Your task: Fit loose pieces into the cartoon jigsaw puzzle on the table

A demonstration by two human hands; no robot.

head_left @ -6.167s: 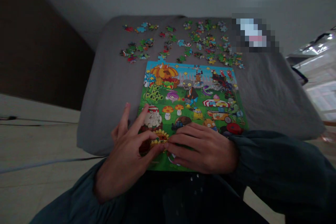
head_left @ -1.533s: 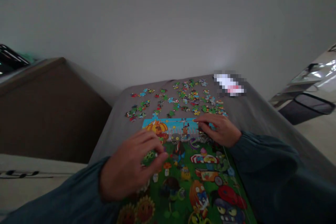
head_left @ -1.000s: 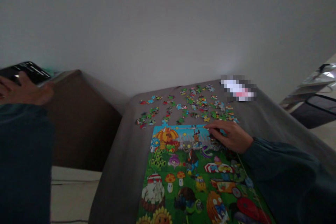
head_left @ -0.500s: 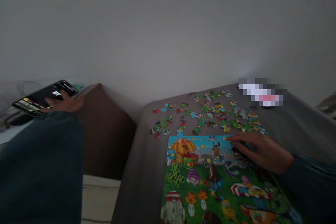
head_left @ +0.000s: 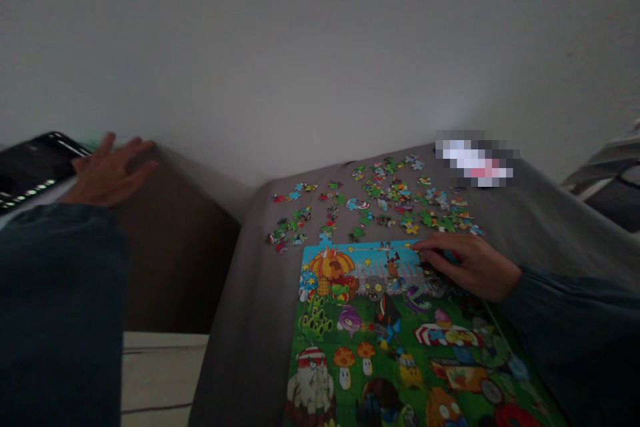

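Head view, the only one: the right hand [head_left: 473,265] lies flat on the far right corner of the colourful cartoon jigsaw puzzle [head_left: 380,327], fingers [head_left: 434,248] stretched together along the blue sky strip at its top edge. They press down on the picture; whether a piece sits under them cannot be told, as the palm covers that spot. The puzzle lies on the grey cloth-covered surface [head_left: 250,320], its near part running out of the bottom of the picture.

Just beyond the fingertips, the scattered loose puzzle pieces [head_left: 380,200] are spread across the cloth in small clusters, some near the puzzle's top edge, others well back toward the white wall [head_left: 300,47].

Over on the far side, the left hand [head_left: 107,170] is well apart from the puzzle, spread open, palm down, holding nothing, resting just beside a black phone with a lit screen [head_left: 30,170] on the brown ledge [head_left: 170,240].

My read: seating a piece here goes best with flat, even pressure from the finger pads, straight down, so neighbouring pieces do not lift on the soft cloth. Light is dim, so edges deserve a check by touch.
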